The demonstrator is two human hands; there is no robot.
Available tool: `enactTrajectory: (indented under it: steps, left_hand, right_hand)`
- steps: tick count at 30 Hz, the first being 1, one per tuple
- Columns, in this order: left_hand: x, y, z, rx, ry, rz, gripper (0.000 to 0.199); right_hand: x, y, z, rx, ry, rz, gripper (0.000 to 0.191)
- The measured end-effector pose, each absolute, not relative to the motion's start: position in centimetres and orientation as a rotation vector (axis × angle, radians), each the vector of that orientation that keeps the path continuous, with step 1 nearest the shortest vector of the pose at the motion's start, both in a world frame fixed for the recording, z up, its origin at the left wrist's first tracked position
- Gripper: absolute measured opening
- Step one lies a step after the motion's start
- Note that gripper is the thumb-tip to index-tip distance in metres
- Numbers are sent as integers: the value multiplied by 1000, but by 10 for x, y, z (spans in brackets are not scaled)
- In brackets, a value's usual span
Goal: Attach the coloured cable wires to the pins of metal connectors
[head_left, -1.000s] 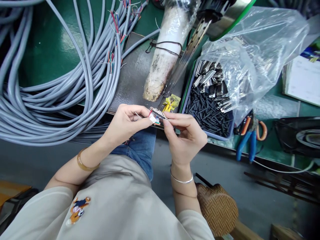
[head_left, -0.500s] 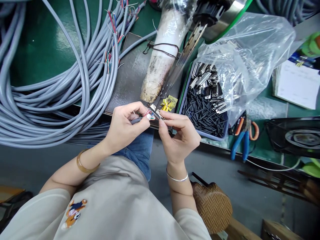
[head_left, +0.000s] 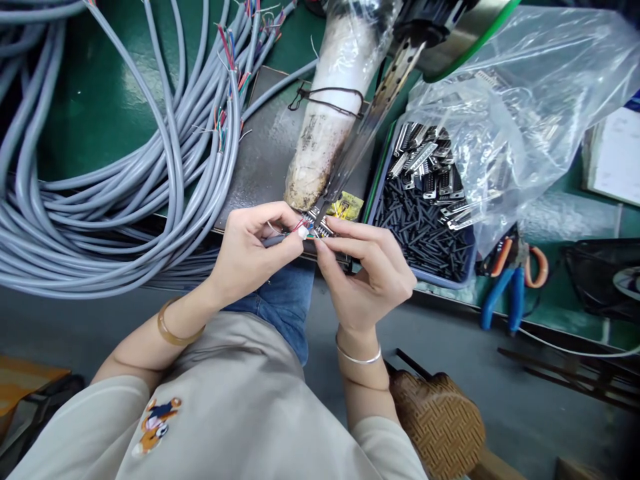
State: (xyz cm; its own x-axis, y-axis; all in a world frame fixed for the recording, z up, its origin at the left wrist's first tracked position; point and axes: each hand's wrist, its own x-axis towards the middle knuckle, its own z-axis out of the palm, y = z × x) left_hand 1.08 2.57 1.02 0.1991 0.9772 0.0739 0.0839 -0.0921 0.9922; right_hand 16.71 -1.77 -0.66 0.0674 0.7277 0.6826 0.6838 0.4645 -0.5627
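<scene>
My left hand (head_left: 257, 247) is closed in a pinch on the end of a grey cable (head_left: 273, 240), whose thin coloured wires (head_left: 301, 225) fan out past the fingertips. Right at those wires lies a small metal D-sub connector (head_left: 325, 231) with a row of pins. My right hand (head_left: 367, 267) is closed beside it, thumb and forefinger at a thin wire by the connector's right end; the exact grip is partly hidden. From above, the dark tip of a soldering iron (head_left: 345, 160) comes down onto the connector between both hands.
Many grey cables (head_left: 165, 167) with stripped ends cover the left. A plastic-wrapped white tube (head_left: 325, 120) stands behind my hands. At right, a blue bin (head_left: 445, 279) holds connectors and black sleeves under a clear bag (head_left: 540, 100). Pliers (head_left: 510, 287) lie near the table edge.
The soldering iron's tip now overlaps the connector, where before it ended behind it. My hands stay close together at the wires. The view has shifted slightly, moving the scene rightward.
</scene>
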Motion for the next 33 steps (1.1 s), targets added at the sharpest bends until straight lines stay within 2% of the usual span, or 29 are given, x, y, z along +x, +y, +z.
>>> enactTrajectory:
  steps: [7, 11, 15, 17, 21, 25, 33]
  left_hand:
    - [11, 22, 4, 1261, 1044, 996, 12]
    - [11, 19, 6, 1142, 1009, 951, 11]
    - [8, 17, 9, 969, 930, 879, 17]
    - [5, 15, 9, 912, 901, 843, 21]
    - [2, 12, 8, 892, 870, 805, 24]
    - [1, 10, 7, 871, 856, 824, 24]
    - [5, 9, 5, 903, 932, 980, 20]
  right_hand:
    - [170, -27, -13, -1241, -1663, 6, 17]
    - [178, -33, -8, -1135, -1409, -43, 14]
    - [177, -41, -5, -1111, -1181, -112, 23]
    - [174, -45, -6, -1200, -1283, -40, 27]
    - [168, -47, -9, -1282, -1545, 107, 19]
    - [166, -43, -10, -1279, -1525, 261, 16]
    - [162, -41, -12, -1265, -1693, -44, 21]
